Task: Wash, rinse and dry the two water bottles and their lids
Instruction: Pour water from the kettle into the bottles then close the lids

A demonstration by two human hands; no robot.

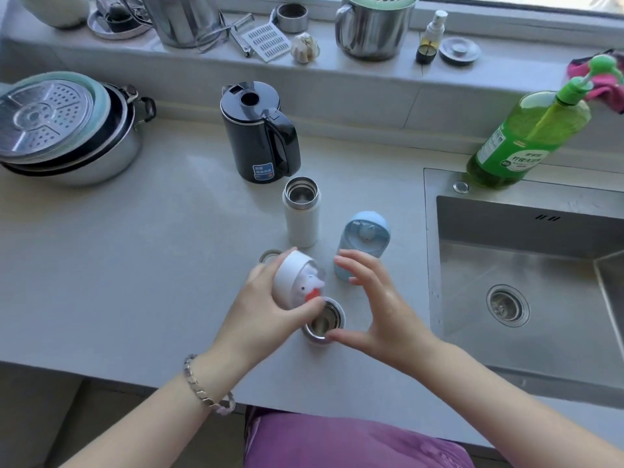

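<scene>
Fingers of left hand gripping white domed lid, tilted just above open steel-rimmed bottle on counter. Right hand spread open, thumb touching that bottle's rim, holding nothing. Behind, white bottle upright and uncapped; pale blue lid just beside it, right. Small ring-like piece partly hidden behind left hand. Sink at right, green soap bottle at its corner.

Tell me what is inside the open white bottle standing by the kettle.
The white bottle shows only a bare, shiny steel inner wall through its open mouth. Its bottom is out of sight, so any water there cannot be confirmed.
</scene>
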